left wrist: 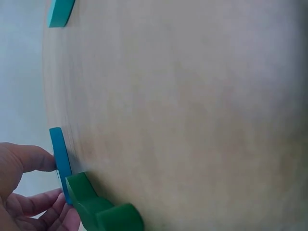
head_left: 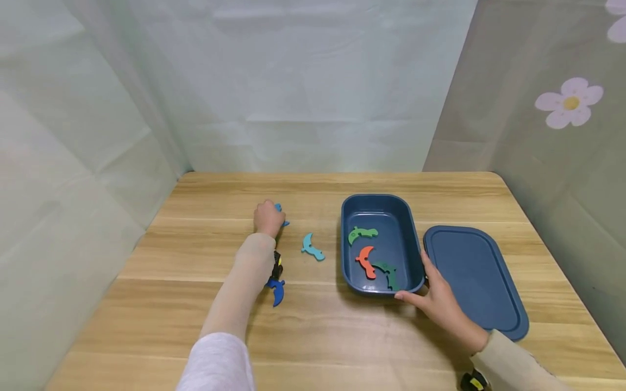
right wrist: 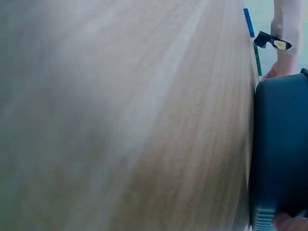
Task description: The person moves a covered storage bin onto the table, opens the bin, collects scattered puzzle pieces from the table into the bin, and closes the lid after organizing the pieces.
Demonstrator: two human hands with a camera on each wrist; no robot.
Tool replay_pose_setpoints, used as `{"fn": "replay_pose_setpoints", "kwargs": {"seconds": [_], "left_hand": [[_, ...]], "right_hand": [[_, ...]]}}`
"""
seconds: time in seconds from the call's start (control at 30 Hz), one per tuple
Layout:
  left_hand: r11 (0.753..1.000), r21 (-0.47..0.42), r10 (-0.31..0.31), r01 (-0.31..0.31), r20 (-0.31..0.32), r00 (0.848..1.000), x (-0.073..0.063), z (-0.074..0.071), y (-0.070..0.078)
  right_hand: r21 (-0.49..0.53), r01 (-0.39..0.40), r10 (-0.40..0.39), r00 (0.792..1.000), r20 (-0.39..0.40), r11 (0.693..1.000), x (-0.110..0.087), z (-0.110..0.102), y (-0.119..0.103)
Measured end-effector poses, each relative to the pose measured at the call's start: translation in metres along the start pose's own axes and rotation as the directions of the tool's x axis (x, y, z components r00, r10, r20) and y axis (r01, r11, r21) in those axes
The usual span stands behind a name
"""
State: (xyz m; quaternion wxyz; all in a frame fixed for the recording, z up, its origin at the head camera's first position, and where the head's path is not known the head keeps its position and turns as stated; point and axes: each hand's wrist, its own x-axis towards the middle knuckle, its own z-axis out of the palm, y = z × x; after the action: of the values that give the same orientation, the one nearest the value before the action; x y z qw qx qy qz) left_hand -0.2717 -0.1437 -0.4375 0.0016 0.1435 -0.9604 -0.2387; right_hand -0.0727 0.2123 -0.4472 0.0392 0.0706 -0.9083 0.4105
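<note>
At the far left of the table my left hand (head_left: 268, 218) pinches a blue curved toy piece (left wrist: 60, 163) between thumb and fingers. Right by it stands a green piece (left wrist: 103, 207), hidden from the head view by the arm. A light blue curved piece (head_left: 312, 247) lies to the right of that hand. My right hand (head_left: 440, 296) holds the near right corner of a dark blue box (head_left: 414, 239), thumb at the front rim and fingers along the side. Inside the box lie a light green piece (head_left: 363, 233), an orange piece (head_left: 365, 263) and a dark green piece (head_left: 389, 275).
A dark blue lid (head_left: 476, 277) lies flat to the right of the box, beneath part of the right forearm in the head view. Beside the left forearm rests a darker blue piece (head_left: 278, 292). Fabric walls (head_left: 313, 87) rise behind the wooden table (head_left: 313, 336) and at its sides.
</note>
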Motion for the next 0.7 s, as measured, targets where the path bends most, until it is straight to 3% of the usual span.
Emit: {"fn": "replay_pose_setpoints", "kwargs": {"seconds": [0.7], "left_hand": [[0.998, -0.013, 0.061, -0.061, 0.025, 0.998, 0.0017, 0.0014, -0.0007]], "right_hand": [[0.002, -0.006, 0.006, 1.000, 0.014, 1.000, 0.0059, 0.0010, -0.0020]]}}
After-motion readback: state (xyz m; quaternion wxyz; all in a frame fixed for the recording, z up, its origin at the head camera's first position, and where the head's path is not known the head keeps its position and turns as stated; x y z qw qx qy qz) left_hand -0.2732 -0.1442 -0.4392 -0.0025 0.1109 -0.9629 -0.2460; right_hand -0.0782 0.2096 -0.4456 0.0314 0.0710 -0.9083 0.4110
